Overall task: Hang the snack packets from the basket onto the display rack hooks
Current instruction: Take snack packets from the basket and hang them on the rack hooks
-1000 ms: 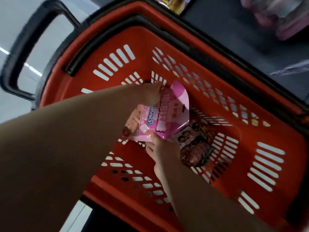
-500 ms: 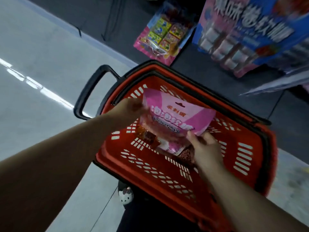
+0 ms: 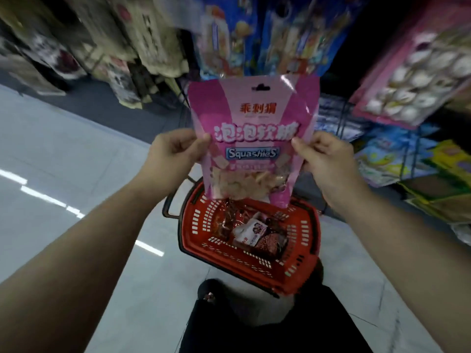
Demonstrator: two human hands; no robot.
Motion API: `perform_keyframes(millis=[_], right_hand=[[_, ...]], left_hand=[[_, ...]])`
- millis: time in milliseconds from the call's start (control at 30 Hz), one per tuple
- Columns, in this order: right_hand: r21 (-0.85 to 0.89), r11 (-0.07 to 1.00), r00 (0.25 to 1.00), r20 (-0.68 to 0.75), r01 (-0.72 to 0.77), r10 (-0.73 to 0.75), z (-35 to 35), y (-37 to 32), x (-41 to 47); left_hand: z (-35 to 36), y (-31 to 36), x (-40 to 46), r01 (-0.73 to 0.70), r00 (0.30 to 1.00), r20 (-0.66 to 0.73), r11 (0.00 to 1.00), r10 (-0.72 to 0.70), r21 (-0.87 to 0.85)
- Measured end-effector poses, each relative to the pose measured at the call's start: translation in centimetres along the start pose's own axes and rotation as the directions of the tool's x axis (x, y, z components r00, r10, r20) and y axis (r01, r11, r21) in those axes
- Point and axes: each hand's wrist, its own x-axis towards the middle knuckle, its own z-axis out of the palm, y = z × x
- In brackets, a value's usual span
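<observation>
Right now the pink snack packet (image 3: 251, 138) hangs upright in mid-air above the red basket (image 3: 300, 261), its hang hole (image 3: 260, 87) at the 12 o'clock edge, facing the blurred packets on the display rack (image 3: 267, 34) beyond. The left hand (image 3: 173, 151) pinches the packet's 9 o'clock edge between thumb and curled fingers, and the right hand (image 3: 323, 155) pinches the 3 o'clock edge the same way. To hang it well, I judge the grip should stay level so the top seal keeps flat and the hole stays open to a hook; a slack or twisted top would likely make the hook miss. No free hook is clear in this view, so picking one comes first. More packets (image 3: 257, 235) lie in the basket at 6 o'clock of the held one, on the pale floor (image 3: 63, 149), so the task seems partly done at most.
</observation>
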Motion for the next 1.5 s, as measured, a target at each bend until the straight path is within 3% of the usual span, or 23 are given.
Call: perform_keyframes(millis=[233,533,667,967,1500], right_hand=[[0.136,0.967,0.962,-0.197,0.216,-0.187,-10.8,-12.4,-5.8],[0.103,0.967,0.870,-0.467,0.234,-0.161,-23.2,-12.4,-10.1],[0.148,0.961,0.835,-0.537,0.233,-0.120,-26.8,-12.4,-10.1],[0.106,0.967,0.853,-0.499,0.233,-0.151,-29.4,-12.4,-8.4],[0.054,0.968,0.916,-0.342,0.245,-0.212,-25.1,-14.7,-5.5]], left_hand=[[1.0,17.2,-1.2,-0.208,0.977,0.046,0.978,0.208,-0.012],[11.1,26.9,-1.6,-0.395,0.902,0.262,0.902,0.343,0.177],[14.8,28.8,-1.0,-0.340,0.898,0.328,0.936,0.295,0.089],[16.6,30.2,-0.4,-0.321,0.920,0.274,0.939,0.278,0.124],[11.3,28.7,0.5,-0.259,0.962,0.126,0.953,0.241,0.155]])
